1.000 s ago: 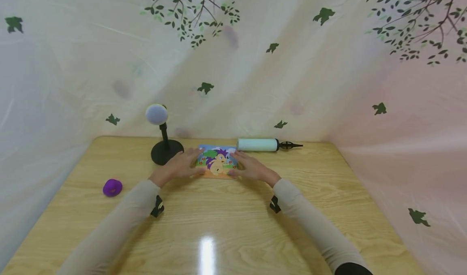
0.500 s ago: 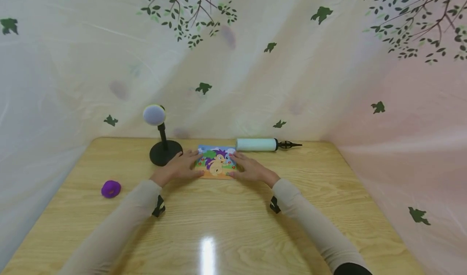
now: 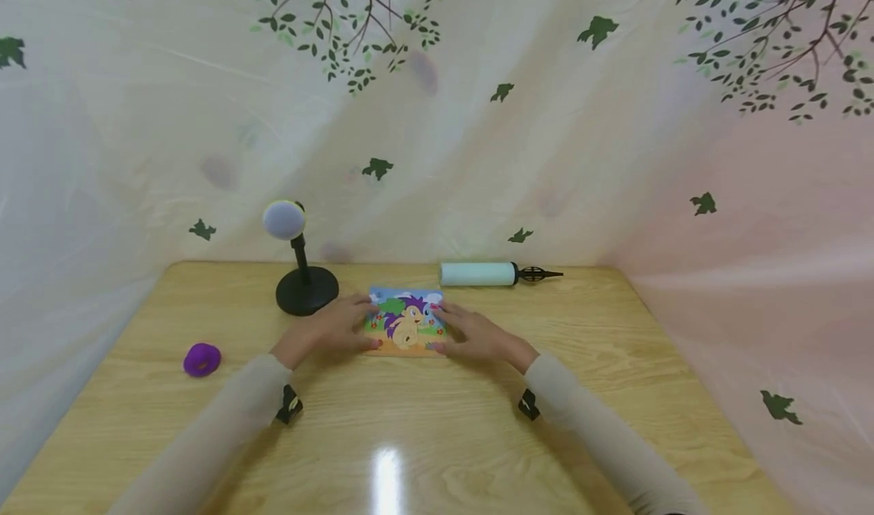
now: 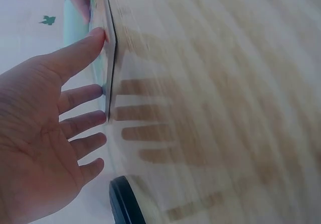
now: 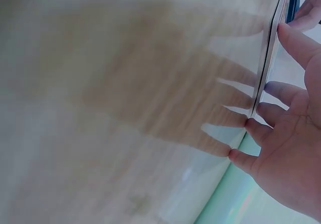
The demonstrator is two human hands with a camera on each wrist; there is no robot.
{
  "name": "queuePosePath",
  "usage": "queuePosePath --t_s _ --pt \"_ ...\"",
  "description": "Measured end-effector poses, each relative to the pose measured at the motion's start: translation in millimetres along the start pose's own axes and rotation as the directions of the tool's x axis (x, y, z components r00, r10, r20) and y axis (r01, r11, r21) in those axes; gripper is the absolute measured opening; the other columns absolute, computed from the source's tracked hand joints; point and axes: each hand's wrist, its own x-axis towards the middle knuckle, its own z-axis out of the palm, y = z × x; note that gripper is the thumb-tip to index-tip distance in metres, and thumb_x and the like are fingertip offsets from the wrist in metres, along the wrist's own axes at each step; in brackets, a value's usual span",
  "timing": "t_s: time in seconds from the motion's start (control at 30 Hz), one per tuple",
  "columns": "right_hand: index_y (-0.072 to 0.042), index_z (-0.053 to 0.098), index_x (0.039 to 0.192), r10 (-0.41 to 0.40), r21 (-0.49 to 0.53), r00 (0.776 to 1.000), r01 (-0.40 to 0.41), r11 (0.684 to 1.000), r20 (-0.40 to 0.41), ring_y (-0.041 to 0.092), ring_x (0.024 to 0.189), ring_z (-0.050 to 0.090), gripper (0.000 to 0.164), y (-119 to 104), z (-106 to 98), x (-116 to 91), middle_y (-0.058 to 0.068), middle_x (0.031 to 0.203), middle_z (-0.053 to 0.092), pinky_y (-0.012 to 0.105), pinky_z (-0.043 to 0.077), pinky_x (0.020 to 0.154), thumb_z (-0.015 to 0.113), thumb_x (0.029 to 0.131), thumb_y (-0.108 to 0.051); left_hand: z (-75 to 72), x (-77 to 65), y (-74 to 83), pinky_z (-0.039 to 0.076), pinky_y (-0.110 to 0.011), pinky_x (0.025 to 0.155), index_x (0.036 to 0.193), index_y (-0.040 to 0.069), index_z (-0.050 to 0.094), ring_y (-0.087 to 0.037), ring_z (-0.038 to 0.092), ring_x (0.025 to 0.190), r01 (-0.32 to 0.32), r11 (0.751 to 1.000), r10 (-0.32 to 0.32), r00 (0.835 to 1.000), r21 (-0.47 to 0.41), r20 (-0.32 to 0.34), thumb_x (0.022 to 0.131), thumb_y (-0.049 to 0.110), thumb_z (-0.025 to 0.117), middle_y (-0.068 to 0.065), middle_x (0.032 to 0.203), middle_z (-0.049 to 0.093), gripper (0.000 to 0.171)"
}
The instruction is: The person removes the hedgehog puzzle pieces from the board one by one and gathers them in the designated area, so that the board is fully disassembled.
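Note:
A thin rectangular picture board with a cartoon hedgehog with purple spines lies flat near the far side of the wooden table. At its left edge, my left hand touches it with spread fingertips and thumb. My right hand does the same at the right edge. In the left wrist view, the thumb of the left hand and its nearer fingers meet the board's rim, fingers fairly straight. The right wrist view has the right hand along the board's thin edge, its little finger beyond the corner.
A round-headed lamp-like stand with a black base is just behind my left hand. Beyond the board lies a pale green hand pump with a black nozzle. A purple ring-shaped object sits at the left. A leaf-printed curtain hangs behind the table.
The board has slid a little toward me, away from the pump, with both hands moving along at its sides. The view has shifted slightly.

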Motion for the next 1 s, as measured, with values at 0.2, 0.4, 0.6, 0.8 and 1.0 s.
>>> queuePosePath --t_s 0.2,0.4,0.6,0.8,1.0 --pt "-0.015 0.025 0.162 -0.006 0.005 1.000 0.006 1.000 0.006 0.036 0.158 0.014 0.075 -1 2 -18 0.012 0.171 0.013 0.063 0.016 0.124 0.056 0.102 -0.048 2.0 -10.1 11.0 0.029 -0.059 0.121 0.145 0.007 0.054 -0.045 0.034 0.148 -0.029 0.999 0.028 1.000 -0.035 -0.011 0.090 0.049 0.074 -0.023 0.160 0.038 0.072" --pt "-0.013 0.027 0.161 -0.037 0.028 0.999 0.036 0.999 0.017 0.038 0.157 0.015 0.074 -1 5 -33 0.013 0.171 0.014 0.063 0.018 0.123 0.058 0.102 -0.046 8.6 -17.9 17.0 0.029 -0.060 0.121 0.145 0.004 0.053 -0.047 0.033 0.148 -0.068 0.997 0.068 0.998 -0.042 -0.001 0.090 0.048 0.075 -0.025 0.159 0.037 0.074" --pt "-0.016 0.026 0.162 -0.047 0.030 0.998 0.046 0.998 0.032 0.037 0.158 0.013 0.074 -1 8 -48 0.009 0.171 0.014 0.061 0.016 0.124 0.059 0.102 -0.045 11.4 -22.8 27.0 0.034 -0.057 0.119 0.148 0.005 0.050 -0.044 0.040 0.145 -0.074 0.997 0.075 0.997 -0.024 0.031 0.087 0.047 0.078 -0.021 0.156 0.044 0.079" --pt "-0.016 0.027 0.162 -0.057 0.037 0.997 0.055 0.998 0.048 0.037 0.158 0.011 0.074 -4 7 -59 0.008 0.171 0.014 0.061 0.017 0.125 0.059 0.102 -0.045 8.7 -24.8 39.2 0.039 -0.053 0.117 0.150 0.004 0.047 -0.036 0.048 0.139 -0.059 0.998 0.061 0.996 -0.033 0.066 0.084 0.046 0.082 -0.016 0.150 0.048 0.086" --pt "-0.014 0.027 0.161 -0.081 0.036 0.992 0.078 0.996 0.093 0.038 0.157 0.013 0.074 -7 3 -62 0.010 0.171 0.015 0.061 0.021 0.124 0.062 0.101 -0.039 6.5 -26.0 43.3 0.039 -0.054 0.116 0.149 0.002 0.048 -0.037 0.047 0.138 -0.051 0.998 0.056 0.993 -0.045 0.101 0.081 0.046 0.085 -0.018 0.151 0.044 0.089"
